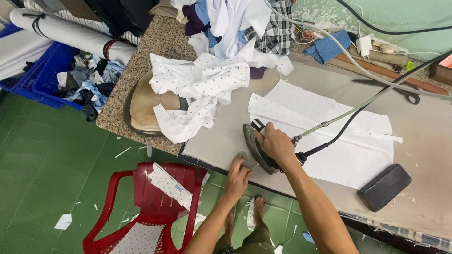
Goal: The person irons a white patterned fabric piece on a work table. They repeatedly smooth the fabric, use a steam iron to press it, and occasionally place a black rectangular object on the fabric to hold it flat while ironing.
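Note:
My right hand (275,143) grips the handle of a dark steam iron (256,150), which rests on the padded pressing table (226,136) at the left end of a white dotted fabric piece (339,136). My left hand (238,175) lies flat on the table's near edge, just left of the iron's tip, fingers spread. A hose and a black cable (358,110) run from the iron up to the right.
A heap of white dotted fabric (197,89) lies left of the iron, other cloth behind it. Scissors (400,89) sit far right, a dark block (383,186) near the front edge. A red plastic chair (150,207) holds fabric pieces below. A blue crate (52,70) stands on the left.

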